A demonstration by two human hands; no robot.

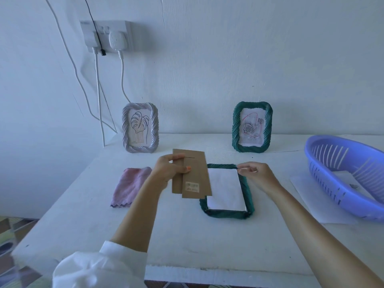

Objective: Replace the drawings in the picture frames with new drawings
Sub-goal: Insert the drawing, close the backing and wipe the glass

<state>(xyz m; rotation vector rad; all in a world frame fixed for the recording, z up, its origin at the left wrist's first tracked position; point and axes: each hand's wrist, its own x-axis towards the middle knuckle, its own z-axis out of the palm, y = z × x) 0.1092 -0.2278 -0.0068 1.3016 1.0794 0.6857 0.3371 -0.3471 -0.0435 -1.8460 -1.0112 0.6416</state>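
A dark green twisted picture frame [248, 196] lies face down on the white table, with the white back of a drawing [225, 190] showing inside it. My left hand [169, 168] holds the brown cardboard backing board [193, 175] lifted above the frame's left side. My right hand [256, 173] pinches the frame's far right corner at the edge of the paper. Two more frames stand against the wall: a silver one [140, 127] with a leaf drawing and a green one [252, 126] with a rose drawing.
A pink cloth [131, 186] lies left of my left hand. A blue plastic basket [349, 175] sits at the right on sheets of paper [315, 200]. Plugs and cables [99, 96] hang from a wall socket at the back left. The table's front edge [207, 271] is near me.
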